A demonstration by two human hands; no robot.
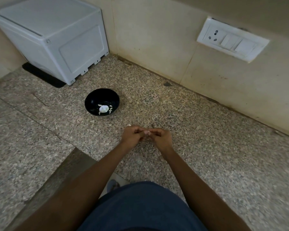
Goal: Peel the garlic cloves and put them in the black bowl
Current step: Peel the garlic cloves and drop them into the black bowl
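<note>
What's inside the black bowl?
Inside the black bowl lie a few small pale garlic pieces, one rounder lump with slivers around it. Whether they are peeled cloves or bits of skin is too small to tell. The near wall hides nothing much.

Glossy black bowl [102, 100]; speckled, seemingly stone counter [190, 130].

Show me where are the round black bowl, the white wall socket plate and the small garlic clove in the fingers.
round black bowl [92, 99]: head view, bare inner wall.
white wall socket plate [232, 39]: head view, plate middle.
small garlic clove [147, 132]: head view, pale tip between both hands.
</note>
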